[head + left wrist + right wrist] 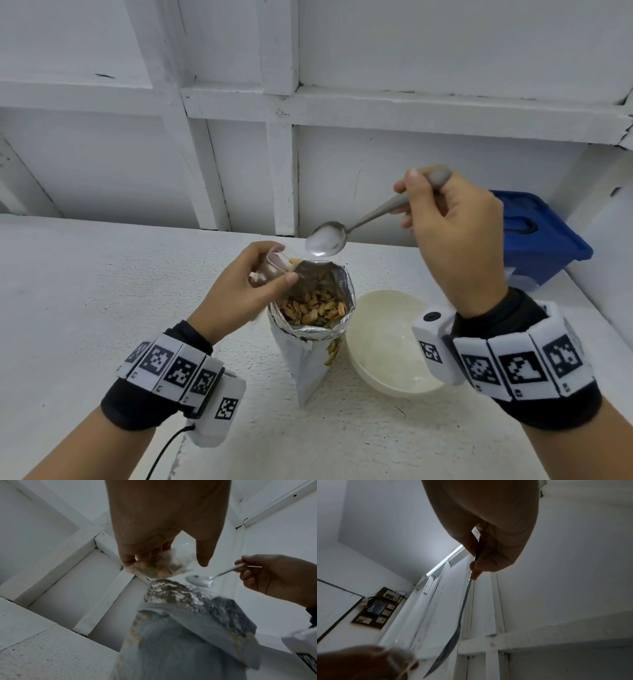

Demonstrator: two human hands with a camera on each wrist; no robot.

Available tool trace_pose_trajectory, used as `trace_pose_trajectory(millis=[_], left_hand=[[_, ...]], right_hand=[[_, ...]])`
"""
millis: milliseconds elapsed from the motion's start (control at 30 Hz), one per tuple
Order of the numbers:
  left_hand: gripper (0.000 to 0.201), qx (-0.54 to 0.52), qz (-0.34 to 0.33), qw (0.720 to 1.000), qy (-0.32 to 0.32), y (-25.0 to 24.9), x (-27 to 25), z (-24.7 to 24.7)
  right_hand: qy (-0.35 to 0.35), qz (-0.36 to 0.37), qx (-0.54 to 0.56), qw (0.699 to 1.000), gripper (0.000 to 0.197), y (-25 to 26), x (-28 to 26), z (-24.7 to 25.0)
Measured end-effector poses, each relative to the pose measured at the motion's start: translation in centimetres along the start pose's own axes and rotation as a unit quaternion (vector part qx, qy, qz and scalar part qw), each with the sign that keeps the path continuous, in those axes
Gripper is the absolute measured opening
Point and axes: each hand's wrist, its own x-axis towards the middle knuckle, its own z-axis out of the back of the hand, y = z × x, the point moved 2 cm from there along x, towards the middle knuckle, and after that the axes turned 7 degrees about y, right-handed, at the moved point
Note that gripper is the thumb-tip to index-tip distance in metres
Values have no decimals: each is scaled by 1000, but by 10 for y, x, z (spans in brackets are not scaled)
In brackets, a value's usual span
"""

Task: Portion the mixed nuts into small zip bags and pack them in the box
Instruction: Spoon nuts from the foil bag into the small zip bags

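Your left hand [239,291] is pinching the small zip bag [274,265] at the foil pouch's [315,329] ten o'clock rim; your right hand [452,236] is gripping the empty spoon [325,238] at twelve. Nudging the upright pouch risks tipping nuts [313,308] out.

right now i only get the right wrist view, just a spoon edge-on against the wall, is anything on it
Observer: No. In the head view the spoon has an empty bowl, above the open foil nut bag.
Operator: ok what's the left hand doing
Observer: The left hand holds a small zip bag by the foil bag's rim; the left wrist view shows some nuts already in it.
Operator: any nuts left in the big one
Observer: Yes, mixed nuts lie in the foil bag, well below its rim.
Operator: where's the box
Observer: A blue box, lid on, sits at the table's far right, behind the right hand.
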Motion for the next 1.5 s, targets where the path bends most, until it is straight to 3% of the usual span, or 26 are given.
trace_pose_trajectory(millis=[100,200,300,467,567,667,800,967,1133,1433,1500], left_hand=[[33,-10,8,1000,-5,1,-2,4],[47,13,24,999,18,4,-3,5],[56,43,34,998,36,7,-2,6],[53,62,43,996,48,6,-3,6],[49,68,42,995,52,5,-3,6],[46,72,40,995,50,7,-3,7],[54,64,33,996,60,9,-3,7],[68,83,17,994,69,11,-4,10],[67,131,-8,989,72,3,-3,16],[83,222,-29,968,113,-8,-1,14],[72,227,-29,966,119,-10,1,11]], right_hand=[[60,-21,-12,998,19,-12,-14,-9],[135,-24,-36,990,24,-28,-37,-32],[168,1,-54,984,24,-37,-55,-50],[193,-1,-57,980,29,-40,-72,-64],[184,-55,-35,981,30,-40,-76,-66],[166,-156,1,974,25,-43,-72,-62],[118,-281,62,950,29,-50,-70,-53],[51,-372,123,919,30,-63,-68,-44],[13,-395,165,903,28,-70,-64,-31],[-32,-350,181,919,29,-60,-43,-7],[-30,-343,183,921,28,-57,-38,-7]])
